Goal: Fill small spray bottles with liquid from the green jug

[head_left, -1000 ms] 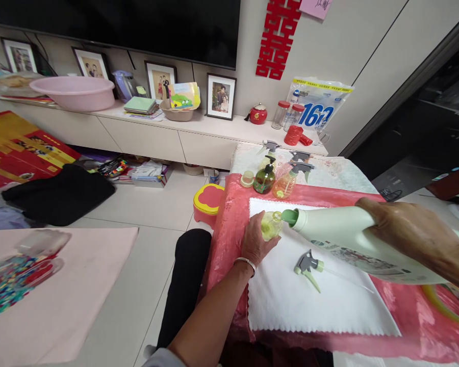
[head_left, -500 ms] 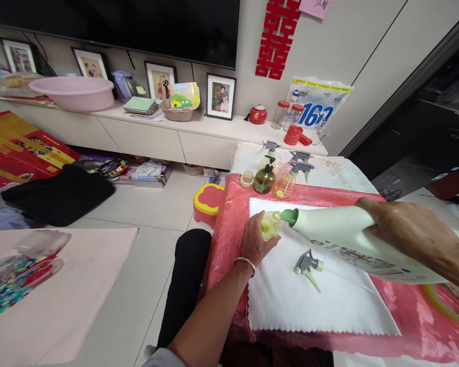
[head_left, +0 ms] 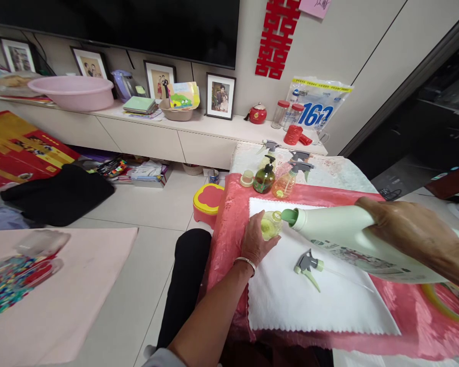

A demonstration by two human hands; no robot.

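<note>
My left hand [head_left: 255,238] is wrapped round a small clear yellow-green spray bottle [head_left: 271,226], its open neck facing right. Meeting that neck is the green spout [head_left: 289,216] of a large pale-green detergent jug [head_left: 336,224], which lies tipped almost level. My right hand [head_left: 401,229] grips the jug from above by its handle; part of those fingers is hidden. Any liquid passing between the two is too small to make out. A grey and green spray nozzle [head_left: 309,265] with a clear tube rests on the white cloth [head_left: 309,313] below the jug.
Behind the cloth stand a dark green pump bottle [head_left: 263,179], an orange spray bottle [head_left: 284,185] and a pale cap [head_left: 247,178]. A roll of tape [head_left: 436,300] lies at the right on the red table cover [head_left: 229,244]. A small stool [head_left: 208,200] stands left of the table.
</note>
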